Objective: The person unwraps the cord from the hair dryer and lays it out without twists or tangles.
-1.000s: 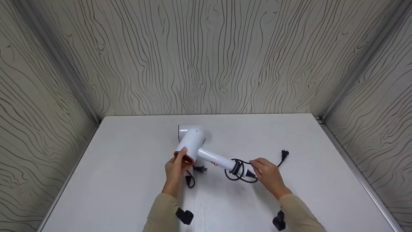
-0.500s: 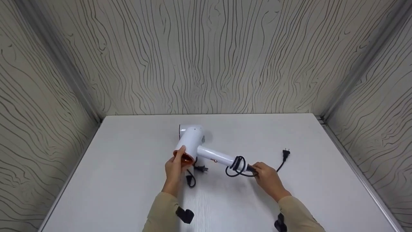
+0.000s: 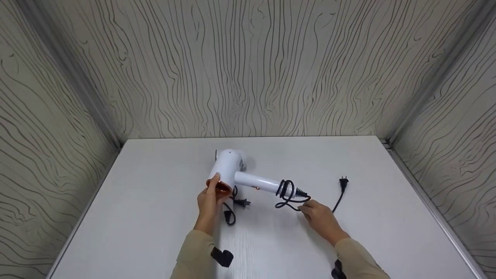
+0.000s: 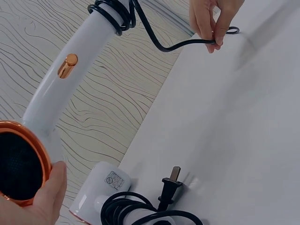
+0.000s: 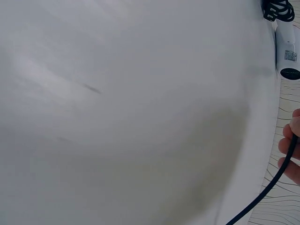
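Note:
My left hand [image 3: 207,205] grips a white hair dryer [image 3: 226,164] by the copper-rimmed end of its barrel, thumb on the outside. The dryer is raised above the table, its handle pointing right. A black cord [image 4: 161,47] is wound around the handle's end, with loose loops hanging there. My right hand [image 3: 319,217] pinches this cord between thumb and fingertips, just below the handle's tip. Beyond the right hand the cord's plug [image 3: 343,183] sticks out. In the right wrist view the fingers [image 5: 290,145] show only at the right edge, with the cord running down from them.
A second white hair dryer [image 4: 105,185] lies on the white table [image 3: 155,217] behind the held one, mostly hidden in the head view. Its coiled black cord and plug [image 3: 243,202] lie beside it. Wood-patterned walls [image 3: 248,69] enclose the table at the back and sides.
The held dryer has shifted slightly up and left, its handle now lying flatter. My right hand has gone from the cord's upper loop, past the handle's tip, to lower down the cord.

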